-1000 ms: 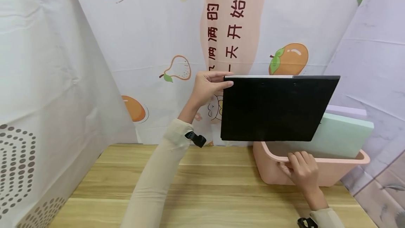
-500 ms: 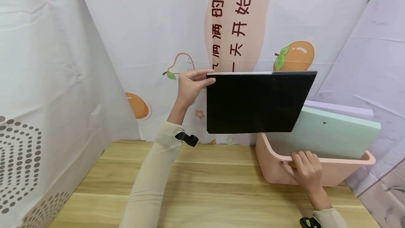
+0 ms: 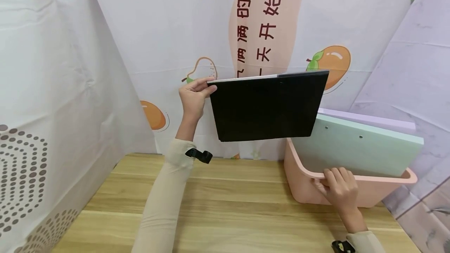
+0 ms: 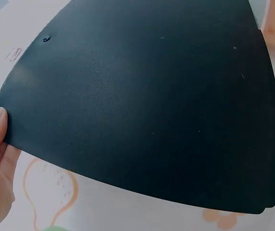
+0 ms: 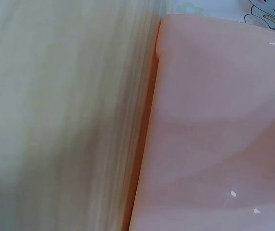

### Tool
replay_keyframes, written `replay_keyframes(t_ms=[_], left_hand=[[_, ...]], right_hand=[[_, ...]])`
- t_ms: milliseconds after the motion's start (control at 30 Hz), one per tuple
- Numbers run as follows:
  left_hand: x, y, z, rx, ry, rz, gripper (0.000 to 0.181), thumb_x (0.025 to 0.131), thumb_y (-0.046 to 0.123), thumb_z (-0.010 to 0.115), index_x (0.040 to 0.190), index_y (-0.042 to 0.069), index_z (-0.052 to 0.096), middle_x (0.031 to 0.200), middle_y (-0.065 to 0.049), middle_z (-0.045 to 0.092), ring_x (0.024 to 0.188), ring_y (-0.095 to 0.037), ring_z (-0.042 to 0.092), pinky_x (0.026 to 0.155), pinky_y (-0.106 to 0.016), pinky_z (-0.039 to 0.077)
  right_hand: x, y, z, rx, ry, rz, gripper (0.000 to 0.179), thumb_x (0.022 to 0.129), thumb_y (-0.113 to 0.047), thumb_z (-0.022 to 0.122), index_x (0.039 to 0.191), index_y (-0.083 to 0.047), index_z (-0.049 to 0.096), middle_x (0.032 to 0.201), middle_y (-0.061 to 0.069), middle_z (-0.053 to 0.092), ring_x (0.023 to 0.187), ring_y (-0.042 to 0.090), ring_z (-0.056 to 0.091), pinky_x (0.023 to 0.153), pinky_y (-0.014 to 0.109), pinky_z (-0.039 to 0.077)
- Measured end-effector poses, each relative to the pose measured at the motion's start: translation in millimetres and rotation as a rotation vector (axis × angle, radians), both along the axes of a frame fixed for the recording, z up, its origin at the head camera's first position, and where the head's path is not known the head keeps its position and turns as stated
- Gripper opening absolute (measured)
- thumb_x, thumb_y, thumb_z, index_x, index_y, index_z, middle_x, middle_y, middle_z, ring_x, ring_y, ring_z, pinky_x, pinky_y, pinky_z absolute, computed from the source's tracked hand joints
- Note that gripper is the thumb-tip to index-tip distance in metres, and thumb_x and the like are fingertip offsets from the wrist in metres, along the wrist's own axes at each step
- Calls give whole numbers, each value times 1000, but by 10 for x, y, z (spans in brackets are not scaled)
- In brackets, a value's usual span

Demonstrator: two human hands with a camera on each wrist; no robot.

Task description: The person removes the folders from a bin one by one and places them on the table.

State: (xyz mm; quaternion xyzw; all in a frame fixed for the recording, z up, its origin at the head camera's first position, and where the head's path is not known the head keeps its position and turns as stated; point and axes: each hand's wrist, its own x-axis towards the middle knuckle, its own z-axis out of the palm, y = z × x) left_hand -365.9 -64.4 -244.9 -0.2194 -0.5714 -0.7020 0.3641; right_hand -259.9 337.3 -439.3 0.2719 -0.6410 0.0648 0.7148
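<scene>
My left hand (image 3: 195, 98) pinches a black file folder (image 3: 265, 106) by its upper left corner, thumb on the near face and fingers behind. The folder hangs in the air above the table, slightly tilted, its right end overlapping the bin's left end in the head view. Rivets dot its dark face (image 4: 151, 106) in the left wrist view. My right hand (image 3: 339, 190) grips the front rim of a pink plastic bin (image 3: 299, 184), fingers curled over the edge. Inside the bin stand a mint green file folder (image 3: 358, 147) and, behind it, a lilac one (image 3: 372, 118).
The bin rests on a wood-grain table (image 3: 246, 206) at its back right, near the printed curtain (image 3: 168, 30) that hangs behind. A white curtain with dots (image 3: 45, 69) borders the left side. In the right wrist view the bin's smooth wall (image 5: 209, 110) fills the right half.
My left hand has carried the black folder leftward, away from the bin, and its right end has risen. More of the mint folder shows. The right hand keeps its grip on the rim.
</scene>
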Motion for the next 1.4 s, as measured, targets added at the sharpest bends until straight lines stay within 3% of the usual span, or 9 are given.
replay_keyframes(t_ms=[100,333,767,933,1167,1400], left_hand=[[0,-108,-21,44,5,7,23,76,-16,81,98,-16,74,63,12,69,58,-1,61,59,-17,57],[25,-320,-117,72,31,61,22,75,-19,79,96,-20,71,58,11,65,50,-1,47,58,-15,55],[60,-469,-293,108,0,93,22,74,-21,78,95,-20,72,58,11,66,53,-2,50,55,-14,49],[57,-532,-312,111,11,119,19,75,-19,79,93,-17,74,59,11,67,49,-1,45,49,-13,40],[58,-564,-349,93,31,126,20,74,-22,77,93,-21,72,60,12,69,50,2,52,53,-12,49],[53,-597,-383,53,20,156,20,73,-23,77,92,-21,72,60,14,67,50,3,50,57,-13,52]], right_hand=[[-8,-2,-7,-1,-6,0,59,102,-40,59,68,7,53,56,18,45,50,35,37,43,48,28],[-36,0,-2,2,2,6,56,102,-37,59,67,6,53,56,18,45,49,34,37,43,47,28],[6,22,20,0,23,27,60,102,-41,60,66,5,49,55,16,43,48,33,35,43,45,23],[31,51,23,-4,27,7,56,102,-38,60,66,4,49,54,16,43,48,33,35,43,46,24],[73,135,-10,-1,14,-19,60,102,-43,60,66,5,49,55,16,43,48,33,36,43,45,24],[19,170,-2,-2,35,0,56,100,-38,62,66,5,51,55,15,43,48,33,35,43,46,24]])
